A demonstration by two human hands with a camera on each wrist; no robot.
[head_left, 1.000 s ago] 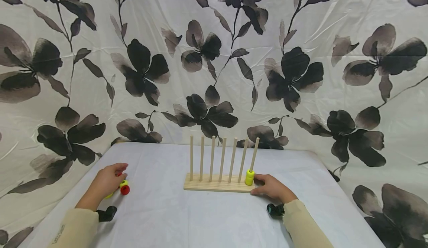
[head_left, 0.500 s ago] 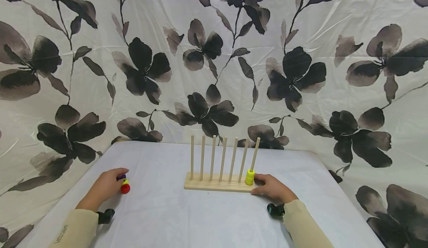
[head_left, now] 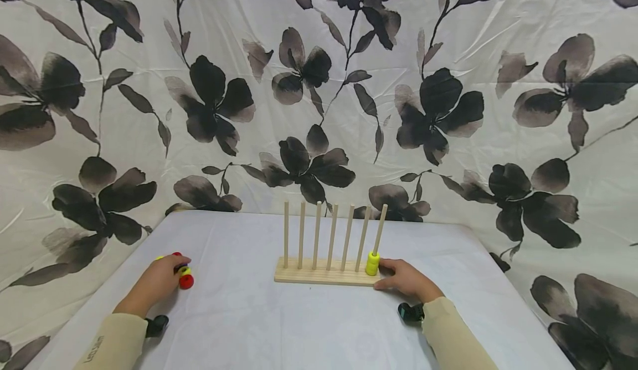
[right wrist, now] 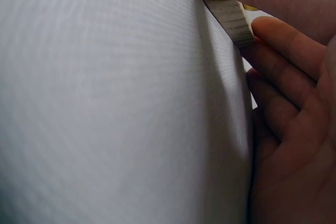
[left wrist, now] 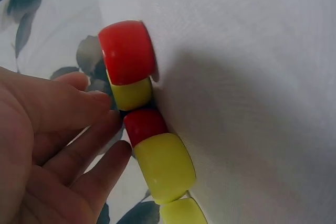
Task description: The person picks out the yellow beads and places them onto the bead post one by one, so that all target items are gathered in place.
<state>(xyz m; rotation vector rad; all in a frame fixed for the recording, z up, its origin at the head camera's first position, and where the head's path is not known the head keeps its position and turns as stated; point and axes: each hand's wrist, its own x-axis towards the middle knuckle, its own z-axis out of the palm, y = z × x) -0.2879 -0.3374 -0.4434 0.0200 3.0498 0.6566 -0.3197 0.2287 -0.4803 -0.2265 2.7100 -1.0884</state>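
At the left of the table my left hand (head_left: 154,278) pinches a purple bead (head_left: 181,268), mostly hidden by the fingers. Other loose beads lie around the fingertips: a red bead (head_left: 186,281) and a yellow bead (head_left: 185,271) in front, another red one behind. The left wrist view shows red and yellow beads (left wrist: 165,166) close beside the fingers. A wooden peg rack (head_left: 319,276) stands upright right of centre, yellow beads (head_left: 372,263) stacked on its rightmost peg. My right hand (head_left: 406,278) holds the rack's right end, thumb at the front edge, fingers behind (right wrist: 289,45).
The table (head_left: 239,325) has a white cover. Several bare pegs (head_left: 317,237) rise from the rack's base, left of the beaded one. Behind the table hangs a white cloth with dark flowers (head_left: 301,165). Each wrist wears a small black camera (head_left: 157,325).
The left hand shifts slightly among the loose beads; a purple bead came into view at its fingertips, and red and yellow beads now show behind them. The right hand and rack stay put.
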